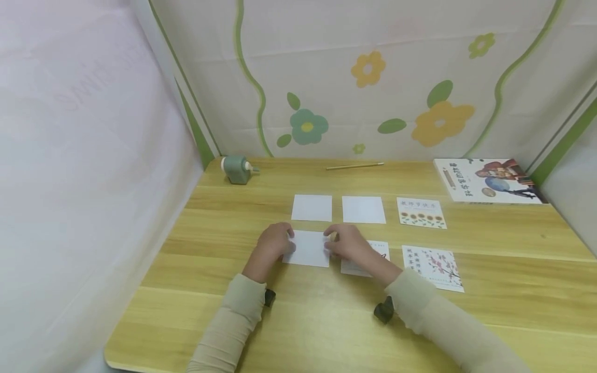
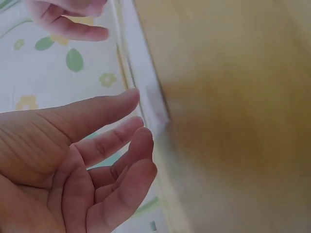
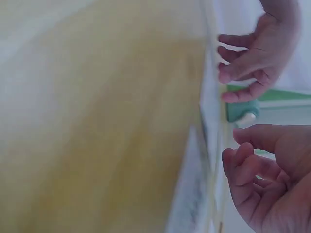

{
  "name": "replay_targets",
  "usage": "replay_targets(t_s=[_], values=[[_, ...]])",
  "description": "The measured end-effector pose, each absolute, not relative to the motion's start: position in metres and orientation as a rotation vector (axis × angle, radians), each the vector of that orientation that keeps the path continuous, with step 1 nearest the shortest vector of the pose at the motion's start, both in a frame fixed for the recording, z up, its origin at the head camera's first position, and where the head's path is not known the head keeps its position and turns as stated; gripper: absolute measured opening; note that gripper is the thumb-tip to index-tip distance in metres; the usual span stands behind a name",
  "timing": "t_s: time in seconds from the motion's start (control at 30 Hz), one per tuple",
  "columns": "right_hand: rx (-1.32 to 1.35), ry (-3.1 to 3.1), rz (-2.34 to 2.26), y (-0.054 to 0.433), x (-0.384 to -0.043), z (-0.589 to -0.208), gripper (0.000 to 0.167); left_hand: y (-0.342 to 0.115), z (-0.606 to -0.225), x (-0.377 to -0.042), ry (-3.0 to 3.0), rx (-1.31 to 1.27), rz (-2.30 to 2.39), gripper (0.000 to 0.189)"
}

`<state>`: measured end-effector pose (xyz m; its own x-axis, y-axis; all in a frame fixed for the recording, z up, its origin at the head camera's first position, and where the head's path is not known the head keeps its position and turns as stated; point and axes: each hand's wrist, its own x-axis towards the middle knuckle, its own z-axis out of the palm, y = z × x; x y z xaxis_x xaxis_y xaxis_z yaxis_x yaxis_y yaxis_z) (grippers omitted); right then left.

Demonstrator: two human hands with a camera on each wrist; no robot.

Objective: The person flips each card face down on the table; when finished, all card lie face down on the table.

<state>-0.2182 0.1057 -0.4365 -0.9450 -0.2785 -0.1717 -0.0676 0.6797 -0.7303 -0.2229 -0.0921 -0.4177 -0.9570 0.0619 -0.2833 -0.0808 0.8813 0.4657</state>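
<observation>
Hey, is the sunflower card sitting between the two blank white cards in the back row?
No, the sunflower card lies at that row's right end, with both blank white cards to its left.

On table [image 1: 326, 326]: cards [image 1: 364, 210] in two rows of three. Front-left card [image 1: 306, 249] between left hand [image 1: 275, 242] and right hand [image 1: 350, 242]. Along rear, left to right: bottle [image 1: 238, 171], stick [image 1: 354, 166], book [image 1: 489, 181].

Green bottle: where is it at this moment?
In the head view, the green bottle sits at the far left corner of the table, near the floral backdrop and left of the thin stick.
</observation>
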Motion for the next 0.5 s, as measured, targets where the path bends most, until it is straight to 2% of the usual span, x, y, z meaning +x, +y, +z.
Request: replay_targets(t_s=[0.13, 0.3, 0.5], values=[[-0.24, 2.654, -1.133, 0.133, -0.218, -0.422, 0.036, -0.083, -0.414, -0.224, 2.678, 0.085, 0.959, 0.032], [-0.173, 2.659, -0.936, 0.17, -0.208, -0.408, 0.047, -0.058, -0.415, -0.221, 2.2, 0.166, 1.421, 0.042], [-0.099, 2.654, -0.739, 0.197, -0.197, -0.409, 0.057, -0.029, -0.421, -0.217, 1.977, 0.173, 1.499, 0.048]])
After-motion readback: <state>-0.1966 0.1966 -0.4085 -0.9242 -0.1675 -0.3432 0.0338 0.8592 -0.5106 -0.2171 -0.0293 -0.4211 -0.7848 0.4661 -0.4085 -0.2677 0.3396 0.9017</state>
